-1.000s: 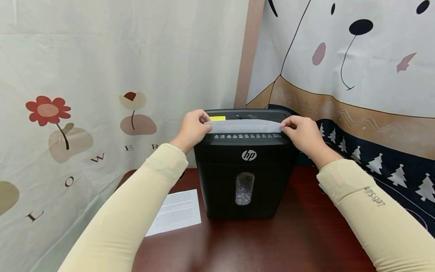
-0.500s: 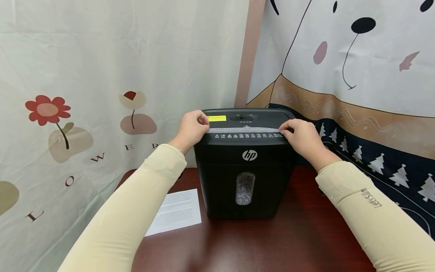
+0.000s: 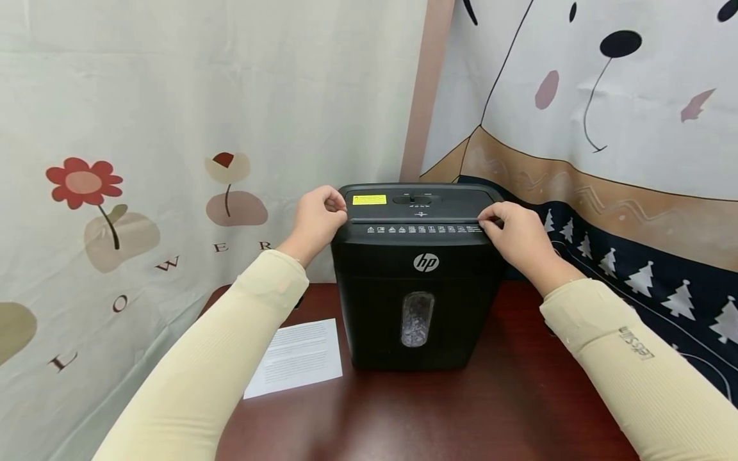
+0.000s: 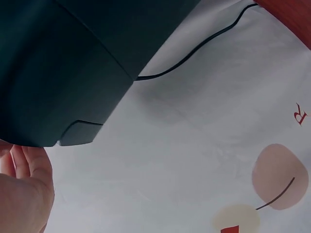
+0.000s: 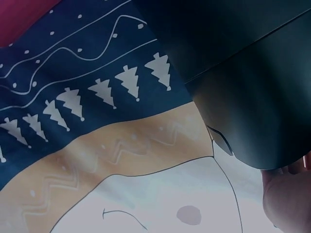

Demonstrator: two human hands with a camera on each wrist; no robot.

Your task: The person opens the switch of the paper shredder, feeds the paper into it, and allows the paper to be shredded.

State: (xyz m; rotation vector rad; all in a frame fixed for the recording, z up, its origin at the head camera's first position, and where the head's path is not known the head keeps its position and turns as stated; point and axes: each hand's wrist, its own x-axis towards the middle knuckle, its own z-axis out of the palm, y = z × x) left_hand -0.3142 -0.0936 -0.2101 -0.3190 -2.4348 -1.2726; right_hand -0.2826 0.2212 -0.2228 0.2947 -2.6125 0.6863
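A black HP paper shredder (image 3: 421, 301) stands on the table, its clear window showing shreds inside. No paper shows above the slot (image 3: 418, 221) on its top. My left hand (image 3: 318, 221) is at the top's left edge, its fingers loosely bent with nothing seen between them. In the left wrist view that left hand (image 4: 26, 189) lies by the shredder's dark side, fingertips partly hidden. At the slot's right end, my right hand (image 3: 513, 237) has its fingertips on or just over the top, thumb and forefinger close together. A printed sheet (image 3: 300, 355) lies left of the shredder.
The reddish-brown table (image 3: 415, 416) extends in front of the shredder. Behind it hang a pale flower-printed curtain (image 3: 300, 96) and a bear-printed cloth (image 3: 576, 128). In the left wrist view, a black cord (image 4: 199, 46) runs by the shredder.
The paper in the slot has sunk down and out of sight between my hands. My left hand has drawn slightly left, off the paper's edge; the right has barely moved.
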